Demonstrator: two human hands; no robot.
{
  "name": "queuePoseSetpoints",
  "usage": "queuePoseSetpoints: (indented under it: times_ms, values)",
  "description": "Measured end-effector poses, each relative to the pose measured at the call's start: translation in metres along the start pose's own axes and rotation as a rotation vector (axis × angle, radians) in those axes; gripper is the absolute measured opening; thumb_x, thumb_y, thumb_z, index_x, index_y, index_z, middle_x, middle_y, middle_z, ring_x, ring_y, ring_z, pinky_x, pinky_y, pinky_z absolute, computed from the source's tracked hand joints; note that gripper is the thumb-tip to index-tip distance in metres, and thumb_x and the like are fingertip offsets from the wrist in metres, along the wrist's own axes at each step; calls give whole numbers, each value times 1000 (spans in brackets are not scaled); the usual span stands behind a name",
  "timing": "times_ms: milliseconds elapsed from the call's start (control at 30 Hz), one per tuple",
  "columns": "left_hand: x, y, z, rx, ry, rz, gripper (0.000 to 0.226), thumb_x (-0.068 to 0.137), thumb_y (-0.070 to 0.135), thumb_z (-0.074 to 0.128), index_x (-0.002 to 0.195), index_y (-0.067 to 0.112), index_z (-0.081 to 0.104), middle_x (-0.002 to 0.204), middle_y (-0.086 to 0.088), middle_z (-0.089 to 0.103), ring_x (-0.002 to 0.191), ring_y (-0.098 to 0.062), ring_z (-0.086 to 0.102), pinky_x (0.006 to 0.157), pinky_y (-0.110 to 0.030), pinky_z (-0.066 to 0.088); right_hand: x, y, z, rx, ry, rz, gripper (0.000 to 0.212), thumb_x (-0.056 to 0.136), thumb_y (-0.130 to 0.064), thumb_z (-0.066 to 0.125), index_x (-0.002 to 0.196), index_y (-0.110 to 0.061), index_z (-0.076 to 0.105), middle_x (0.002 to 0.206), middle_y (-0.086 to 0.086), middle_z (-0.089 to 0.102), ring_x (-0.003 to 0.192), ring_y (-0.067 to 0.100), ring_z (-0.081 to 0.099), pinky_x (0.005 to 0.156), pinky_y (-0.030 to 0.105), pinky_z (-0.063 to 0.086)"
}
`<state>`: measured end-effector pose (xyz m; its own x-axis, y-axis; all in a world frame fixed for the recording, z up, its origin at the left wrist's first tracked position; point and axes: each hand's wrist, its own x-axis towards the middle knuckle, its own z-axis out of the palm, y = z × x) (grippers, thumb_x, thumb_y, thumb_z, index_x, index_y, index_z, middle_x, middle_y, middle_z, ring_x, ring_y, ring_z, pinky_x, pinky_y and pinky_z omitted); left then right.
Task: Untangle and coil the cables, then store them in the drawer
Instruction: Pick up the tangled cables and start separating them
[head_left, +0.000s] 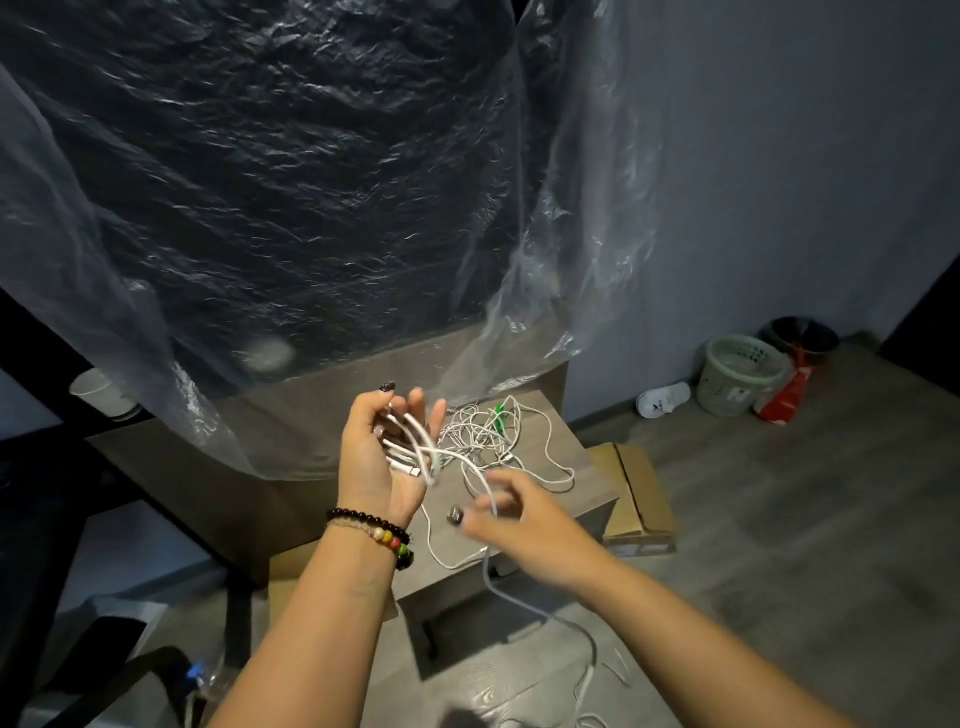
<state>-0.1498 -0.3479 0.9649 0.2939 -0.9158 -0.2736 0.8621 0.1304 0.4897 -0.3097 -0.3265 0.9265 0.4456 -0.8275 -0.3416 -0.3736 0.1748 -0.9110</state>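
My left hand (379, 457) is raised palm up and holds several loops of a white cable (415, 447) across its palm, fingers curled around them. My right hand (511, 512), blurred, pinches the same cable just below; its free length hangs down to the floor (576, 634). A tangle of white cables (493, 431) with a green piece (500, 413) lies on the grey cabinet top (582, 493) behind my hands. A dark drawer slot (431, 631) shows in the cabinet front.
A clear plastic sheet (311, 208) hangs over dark furniture at the back. A cardboard box (639, 499) stands right of the cabinet. A green basket (740, 374), dark bin (802, 335), white slipper (665, 399) and red bag (787, 397) sit by the wall.
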Motion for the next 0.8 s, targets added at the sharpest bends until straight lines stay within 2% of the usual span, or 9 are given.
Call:
queuePoseSetpoints:
  times_ms: [100,133,233,367,467,567,633,733,800]
  values:
    - [14,11,0,-98,43,-1,39,87,17,51,48,17,48,47,8,44,42,-4,47,49,-20,51,10,11,7,17,-265,95,14,91,-33,62,98,-21,60,87,-5,62,76,8,61,74,22,49]
    - [23,15,-3,-110,47,-3,36,87,18,51,52,18,45,48,8,41,41,-4,42,44,-16,45,15,15,8,77,-357,142,10,95,-26,58,89,-18,59,82,-2,63,71,11,63,68,24,50]
    - [59,28,-15,-84,77,-6,28,89,24,52,63,19,44,51,9,36,41,-4,36,39,-13,35,33,18,1,101,-500,275,7,98,-13,51,101,-10,57,77,5,61,57,13,65,53,21,50]
    - [113,36,-31,-24,134,-15,29,93,29,53,67,20,45,48,8,37,39,-4,36,39,-14,34,76,15,-21,8,-367,277,26,96,-5,49,120,3,56,76,3,59,53,9,60,50,19,47]
    - [155,31,-34,17,184,-39,30,97,30,52,70,18,45,48,7,40,38,-4,40,40,-16,39,123,14,-20,125,-174,264,46,89,-17,66,131,-16,47,99,3,59,76,15,64,55,23,51]
    - [195,16,-33,56,237,-72,28,98,24,51,72,14,47,49,4,44,39,-5,45,43,-19,47,182,22,1,92,-132,202,74,79,-26,77,141,-31,36,127,-2,51,110,14,57,83,26,52]
    - [222,8,-32,78,244,-93,28,99,21,49,73,11,47,51,0,47,40,-7,49,44,-21,49,218,25,20,213,-141,181,65,81,-15,75,136,-26,43,126,1,54,113,14,57,95,29,49]
    - [263,5,-33,8,245,-158,19,96,19,54,82,7,48,65,-6,52,45,-9,55,52,-29,56,259,25,36,304,-53,154,29,86,-1,66,114,-9,62,95,2,65,79,2,62,73,14,50]
    - [288,5,-34,-7,250,-171,17,95,17,55,85,5,49,68,-7,56,47,-9,57,55,-33,57,278,31,35,278,-13,139,11,89,-1,62,99,-3,66,79,3,64,62,1,61,63,16,47]
